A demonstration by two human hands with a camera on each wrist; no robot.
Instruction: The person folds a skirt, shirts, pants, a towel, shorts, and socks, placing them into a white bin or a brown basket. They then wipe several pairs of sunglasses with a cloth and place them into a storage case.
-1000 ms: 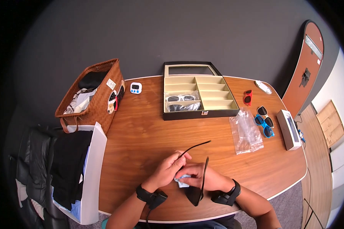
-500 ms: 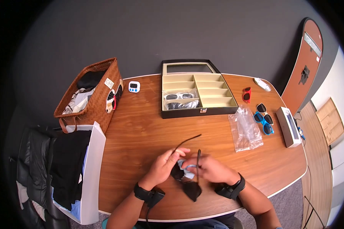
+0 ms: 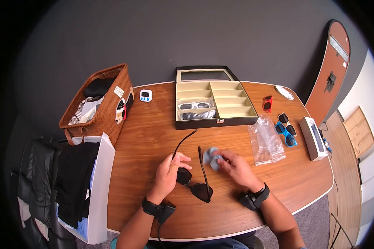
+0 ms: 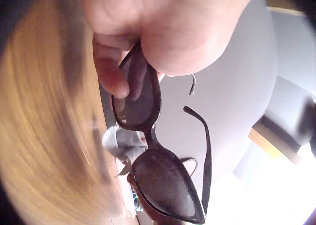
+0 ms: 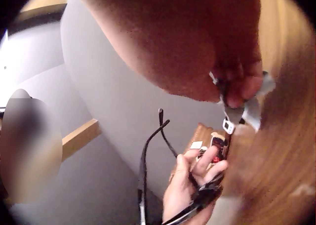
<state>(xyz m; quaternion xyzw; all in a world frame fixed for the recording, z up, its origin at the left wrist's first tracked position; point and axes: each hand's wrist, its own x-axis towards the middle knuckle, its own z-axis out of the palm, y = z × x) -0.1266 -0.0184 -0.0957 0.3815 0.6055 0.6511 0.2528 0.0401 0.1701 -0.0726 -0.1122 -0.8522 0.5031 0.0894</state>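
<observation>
My left hand point(image 3: 167, 174) grips a pair of black sunglasses point(image 3: 201, 191) by one end, near a hinge. Both temples are unfolded and point away from me. In the left wrist view the dark lenses point(image 4: 165, 185) face the camera, and a finger lies across the nearer one. To the right of the sunglasses, my right hand point(image 3: 237, 168) pinches a crumpled grey-blue cloth point(image 3: 212, 158). The right wrist view shows the cloth point(image 5: 252, 111) bunched between the fingertips, apart from the sunglasses.
An open display case point(image 3: 218, 122) holds bagged glasses in its front left slots. To its right lie a clear plastic bag point(image 3: 266, 143), red sunglasses point(image 3: 267, 103), blue sunglasses point(image 3: 286, 135) and a white box point(image 3: 313, 139). A wicker basket point(image 3: 118, 89) and white bin point(image 3: 104, 166) stand left.
My right hand has drawn the cloth away from the sunglasses, forward and to the right. The left hand has shifted left with the sunglasses, whose lenses now show more fully.
</observation>
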